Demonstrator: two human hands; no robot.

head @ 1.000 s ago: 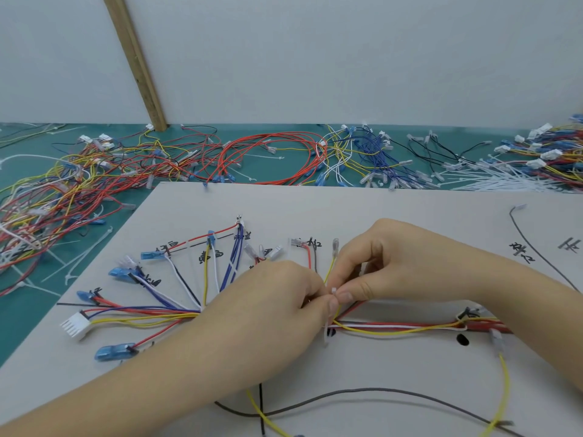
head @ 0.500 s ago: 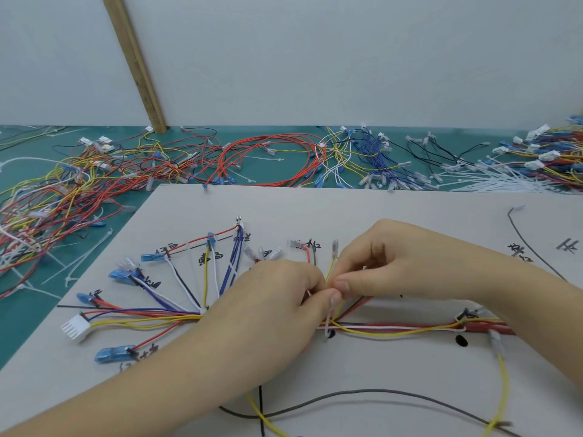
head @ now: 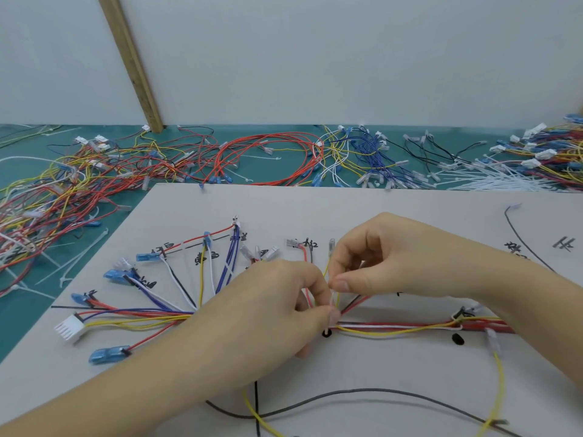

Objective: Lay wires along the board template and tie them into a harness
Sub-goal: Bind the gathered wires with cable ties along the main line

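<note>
A wire bundle [head: 394, 329] of red, yellow, white and black wires lies along the grey board template [head: 347, 203]. Its left end fans out to blue terminals and a white connector [head: 71, 328]. A thin white cable tie [head: 332, 302] stands up around the bundle at a black mark [head: 326, 333]. My left hand [head: 268, 313] pinches the tie low down, at the bundle. My right hand [head: 388, 257] pinches the tie's upper end between thumb and forefinger. A second tie [head: 459, 320] binds the bundle further right.
Piles of loose red, yellow, blue and black wires [head: 151, 165] and white cable ties [head: 492, 181] cover the green mat behind and left of the board. A wooden strip [head: 132, 64] leans against the wall. A grey wire [head: 362, 393] and a yellow wire [head: 500, 392] lie on the board's near side.
My right hand has lifted a little, drawing the tie's end upward away from my left hand. The left hand stays at the bundle.
</note>
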